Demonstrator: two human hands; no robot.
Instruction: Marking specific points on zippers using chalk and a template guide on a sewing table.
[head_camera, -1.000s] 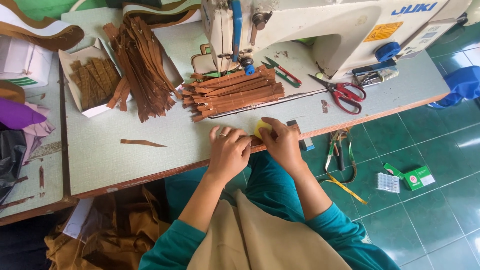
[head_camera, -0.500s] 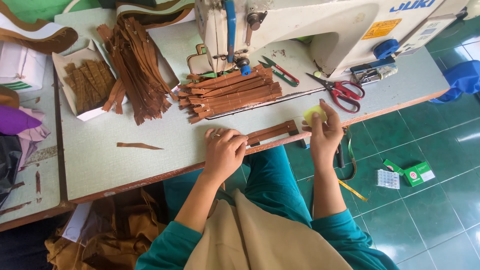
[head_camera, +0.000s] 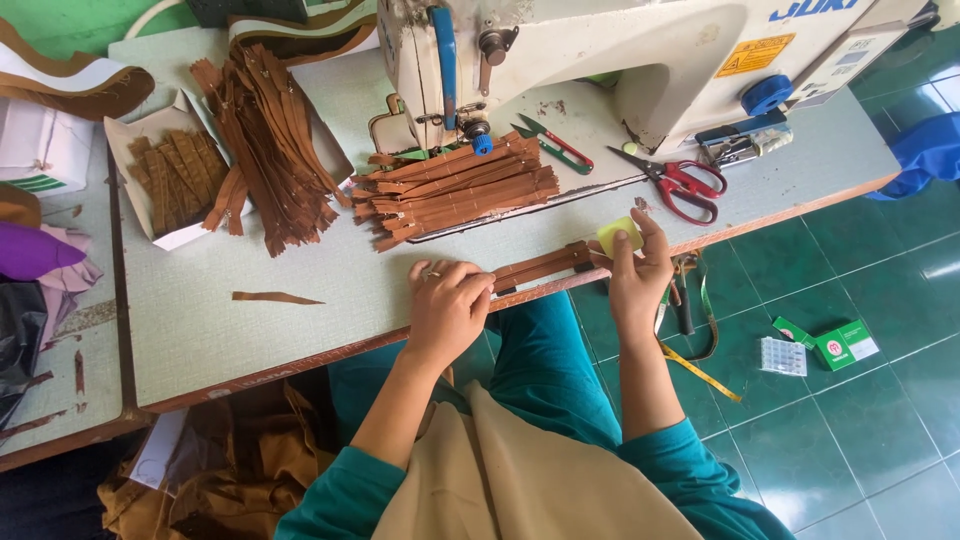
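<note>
Fingers of the left hand: curled down, pressing the left end of a pair of brown strips flat at the table's near edge. Right hand: fingers closed lightly round a small yellow block, held at the strips' right end. Behind, further from the person: stack of like brown strips under the head of a cream sewing machine; red-handled scissors to the right; loose bundle of darker strips and an open box of short pieces to the left; single stray strip near the left hand. Risk, as judged: strips lie right at the edge, so an uneven rub with the block could skew them or push them off onto the green tiled floor.
</note>
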